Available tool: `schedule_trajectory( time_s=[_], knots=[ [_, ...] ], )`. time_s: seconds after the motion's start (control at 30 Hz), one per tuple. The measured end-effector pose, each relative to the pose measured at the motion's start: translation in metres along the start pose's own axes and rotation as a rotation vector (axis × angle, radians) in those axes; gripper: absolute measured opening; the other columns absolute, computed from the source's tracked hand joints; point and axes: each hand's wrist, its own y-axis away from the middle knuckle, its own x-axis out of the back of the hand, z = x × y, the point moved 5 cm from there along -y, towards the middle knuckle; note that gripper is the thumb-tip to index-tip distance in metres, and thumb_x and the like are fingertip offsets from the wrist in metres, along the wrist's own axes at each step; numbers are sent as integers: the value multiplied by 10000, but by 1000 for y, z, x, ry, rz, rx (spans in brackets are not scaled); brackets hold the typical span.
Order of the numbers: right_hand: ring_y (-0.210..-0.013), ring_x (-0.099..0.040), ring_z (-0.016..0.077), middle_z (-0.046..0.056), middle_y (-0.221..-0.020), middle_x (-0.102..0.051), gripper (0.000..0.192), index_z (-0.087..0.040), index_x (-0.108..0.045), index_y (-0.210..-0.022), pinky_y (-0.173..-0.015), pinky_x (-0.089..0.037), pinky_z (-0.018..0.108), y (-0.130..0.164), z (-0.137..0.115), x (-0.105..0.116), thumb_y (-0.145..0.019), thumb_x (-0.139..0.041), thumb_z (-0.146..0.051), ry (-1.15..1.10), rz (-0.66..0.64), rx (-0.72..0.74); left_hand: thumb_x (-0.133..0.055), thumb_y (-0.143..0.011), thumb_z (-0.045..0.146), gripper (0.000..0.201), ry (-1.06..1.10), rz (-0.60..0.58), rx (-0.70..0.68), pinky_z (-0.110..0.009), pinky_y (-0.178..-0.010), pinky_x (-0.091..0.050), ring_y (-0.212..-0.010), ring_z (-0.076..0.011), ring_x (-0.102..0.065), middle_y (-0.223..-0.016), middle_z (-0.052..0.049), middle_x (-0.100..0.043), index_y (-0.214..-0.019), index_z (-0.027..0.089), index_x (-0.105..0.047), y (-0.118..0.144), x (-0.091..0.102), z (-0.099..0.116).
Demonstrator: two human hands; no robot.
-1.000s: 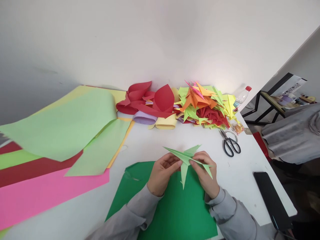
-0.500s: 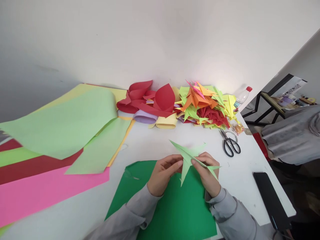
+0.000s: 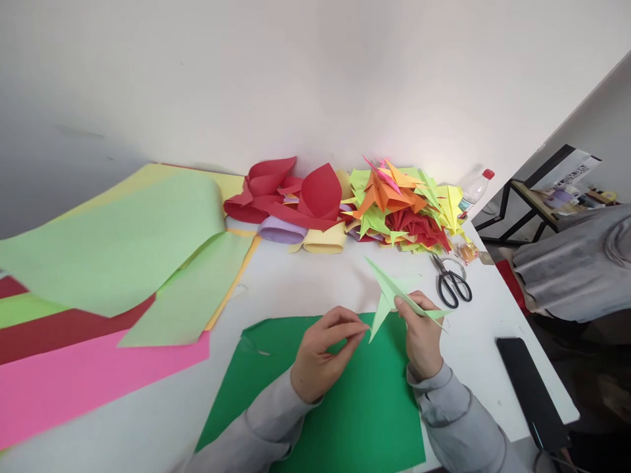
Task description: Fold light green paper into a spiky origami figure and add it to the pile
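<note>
A light green origami figure (image 3: 389, 290) with long pointed wings is above the far edge of a dark green sheet (image 3: 374, 407). My right hand (image 3: 422, 332) pinches its body between thumb and fingers, and one thin point sticks out past the knuckles. Thumb and forefinger of my left hand (image 3: 328, 351) close together at the figure's lower left wing tip. Whatever bit of the tip sits between those fingertips is small. The dark green sheet lies flat under both hands.
Behind are a pile of folded paper figures (image 3: 394, 197) and curled red paper (image 3: 320, 194). Black-handled scissors (image 3: 451, 282), a bottle (image 3: 476, 190) and a black phone-like slab (image 3: 532, 394) lie right. Large coloured sheets (image 3: 123, 243) cover the left. A person's grey sleeve (image 3: 582, 256) shows far right.
My right hand has moved the origami figure up and to the right. My left hand has shifted from beside its body to the lower left wing tip.
</note>
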Motion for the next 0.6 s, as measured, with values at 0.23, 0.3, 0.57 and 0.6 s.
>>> schedule_trajectory(
  time_s=[0.23, 0.3, 0.57, 0.6],
  knots=[
    [-590, -471, 121, -33, -603, -520, 200, -177, -636, -618, -588, -376, 273, 1, 1, -3, -764, -716, -287, 1, -35, -18, -593, -836, 69, 175, -128, -55, -109, -274, -627, -545, -750, -163, -634, -818, -64, -640, -888, 203, -691, -1, -3, 3],
    [-589, -467, 120, -36, -600, -516, 198, -177, -636, -617, -587, -371, 273, 1, 1, -3, -764, -717, -283, -1, -36, -19, -588, -840, 76, 160, -134, -65, -101, -273, -637, -548, -755, -162, -637, -823, -64, -638, -870, 199, -686, 0, -3, 1],
    [-588, -471, 125, -28, -598, -529, 195, -176, -658, -625, -578, -372, 274, 1, 1, -5, -752, -721, -309, -4, -60, -38, -554, -870, 152, 142, -173, -181, -26, -293, -671, -530, -796, -182, -638, -855, -84, -641, -805, 205, -668, 2, -3, -8],
    [-589, -471, 126, -26, -599, -532, 193, -176, -662, -625, -577, -373, 273, 1, 1, -5, -751, -721, -311, -5, -67, -42, -551, -871, 159, 146, -176, -197, -18, -295, -673, -526, -798, -185, -636, -860, -88, -639, -791, 206, -664, 2, -4, -10]
  ],
)
